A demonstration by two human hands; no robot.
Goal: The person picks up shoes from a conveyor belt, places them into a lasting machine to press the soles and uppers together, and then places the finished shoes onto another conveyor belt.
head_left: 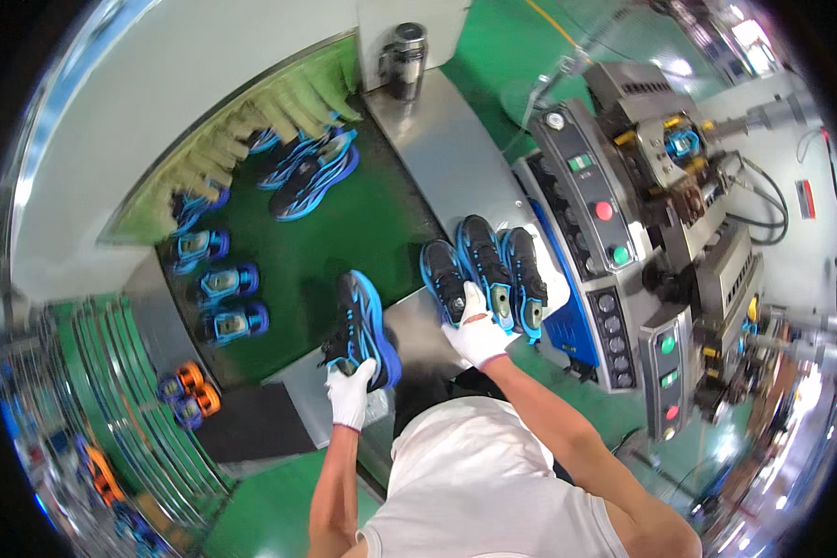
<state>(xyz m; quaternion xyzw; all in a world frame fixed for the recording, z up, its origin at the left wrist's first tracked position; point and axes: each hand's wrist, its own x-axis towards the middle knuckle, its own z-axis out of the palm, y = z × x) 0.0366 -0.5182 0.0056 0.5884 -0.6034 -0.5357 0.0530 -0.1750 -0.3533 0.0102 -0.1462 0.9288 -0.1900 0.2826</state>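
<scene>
My left hand (351, 395), in a white glove, is closed round the heel of a black and blue sneaker (367, 321), whose toe points away from me. The blue sole of that shoe is turned toward the right. At the right, my gloved right hand (479, 339) grips the heel end of another black sneaker (444, 276) with blue trim. Close beside it stand two more such sneakers, a middle one (481, 251) and a right one (526, 279), side by side with heels toward me. Part of the right hand's grip is hidden by the shoe.
A green conveyor belt (344, 232) carries several sneakers at left; a pair (316, 177) lies near a fringed curtain (232, 121). A thermos (405, 60) stands on the metal ledge (456, 139). A machine with buttons (591, 205) stands right, a wire rack (130, 391) left.
</scene>
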